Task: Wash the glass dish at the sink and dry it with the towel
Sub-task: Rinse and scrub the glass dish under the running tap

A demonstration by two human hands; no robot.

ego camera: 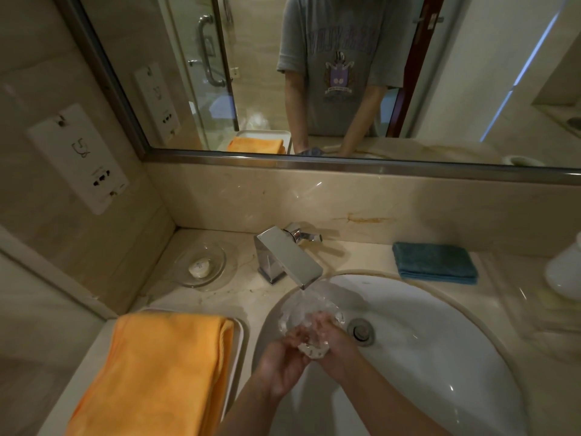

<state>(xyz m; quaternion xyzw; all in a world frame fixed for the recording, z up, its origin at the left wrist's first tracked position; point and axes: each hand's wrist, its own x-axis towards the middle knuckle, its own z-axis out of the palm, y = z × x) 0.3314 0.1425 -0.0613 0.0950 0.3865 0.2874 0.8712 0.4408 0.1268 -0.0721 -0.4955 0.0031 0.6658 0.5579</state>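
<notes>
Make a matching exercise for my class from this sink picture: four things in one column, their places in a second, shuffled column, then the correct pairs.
Things
1. glass dish
2. orange towel
3. blue cloth
4. soap

Places
A. folded on the counter right of the faucet
B. in a clear saucer left of the faucet
C. held by both hands under the spout, over the basin
D. draped over a white tray left of the basin

Pairs: 1-C, 2-D, 3-A, 4-B

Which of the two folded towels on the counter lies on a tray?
The orange towel, left of the sink, lies on a white tray. The blue towel lies directly on the counter.
</notes>
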